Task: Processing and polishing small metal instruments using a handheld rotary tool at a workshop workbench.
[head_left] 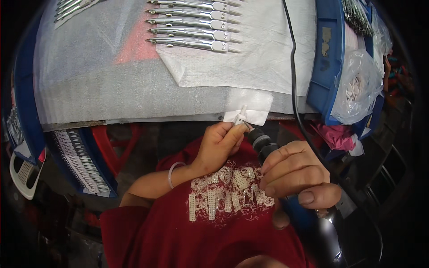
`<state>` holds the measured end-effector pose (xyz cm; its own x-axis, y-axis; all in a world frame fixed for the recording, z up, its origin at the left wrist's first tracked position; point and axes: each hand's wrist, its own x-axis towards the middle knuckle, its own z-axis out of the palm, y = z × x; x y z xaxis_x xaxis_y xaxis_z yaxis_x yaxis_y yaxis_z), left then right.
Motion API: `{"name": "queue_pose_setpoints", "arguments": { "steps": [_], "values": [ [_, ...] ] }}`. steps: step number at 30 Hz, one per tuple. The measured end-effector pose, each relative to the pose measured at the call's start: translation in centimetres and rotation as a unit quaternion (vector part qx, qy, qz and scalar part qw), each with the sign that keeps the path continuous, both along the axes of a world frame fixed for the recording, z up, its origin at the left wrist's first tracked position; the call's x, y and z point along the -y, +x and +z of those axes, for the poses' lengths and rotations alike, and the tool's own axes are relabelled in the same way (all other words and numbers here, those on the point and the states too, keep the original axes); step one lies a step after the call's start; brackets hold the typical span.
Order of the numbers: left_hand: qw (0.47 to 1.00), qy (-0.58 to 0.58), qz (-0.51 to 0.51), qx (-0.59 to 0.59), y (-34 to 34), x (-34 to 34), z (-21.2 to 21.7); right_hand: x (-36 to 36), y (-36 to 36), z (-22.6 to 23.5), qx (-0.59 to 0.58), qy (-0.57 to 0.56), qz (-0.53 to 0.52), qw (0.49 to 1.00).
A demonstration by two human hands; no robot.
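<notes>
Near the table's front edge, my left hand (218, 145) is closed, pinching a drawing compass by its white plastic head (240, 118) over a small white cloth pad (261, 103). The rest of this compass is hidden behind my fingers. My right hand (299, 174) wraps round a black electric screwdriver (260, 139). Its thin bit points up and left, meeting the white head or coming very close; I cannot tell which. Farther back lies a row of several silver drawing compasses (192, 42), side by side with their white heads to the right.
A black cable (292, 58) runs down the table's right side. Beyond it stand a blue bin (325, 67) and a clear plastic bag (359, 87) of small parts. Below the table at left, a blue tray (102, 165) holds many metal pieces. A red stool (114, 147) is beside it.
</notes>
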<state>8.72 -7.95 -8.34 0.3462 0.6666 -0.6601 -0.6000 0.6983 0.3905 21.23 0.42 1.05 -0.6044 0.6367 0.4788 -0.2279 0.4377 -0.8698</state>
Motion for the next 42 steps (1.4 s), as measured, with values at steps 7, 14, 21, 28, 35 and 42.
{"name": "queue_pose_setpoints", "arguments": {
  "steps": [7,14,21,28,35,42],
  "values": [
    [1.0,-0.013,0.0,0.002,-0.2,-0.1,-0.1,-0.9,0.0,-0.1,0.012,-0.012,0.03,0.999],
    [1.0,0.003,-0.014,0.01,-0.4,0.1,0.0,-1.6,-0.5,0.6,0.016,-0.013,0.051,0.998],
    [1.0,0.013,0.006,-0.012,-0.1,0.1,-0.5,-1.5,1.2,0.6,0.034,-0.037,0.058,0.997],
    [0.996,0.055,-0.048,0.046,-1.2,-0.9,0.2,1.5,4.1,0.1,0.075,-0.243,-0.154,0.955],
    [0.949,-0.029,-0.024,0.314,-2.1,-1.0,-1.2,1.9,4.3,-4.4,0.188,-0.404,-0.193,0.874],
    [0.961,-0.026,-0.049,0.271,-4.2,-2.3,1.6,1.7,3.9,-4.0,0.078,-0.417,-0.202,0.883]
  ]
}}
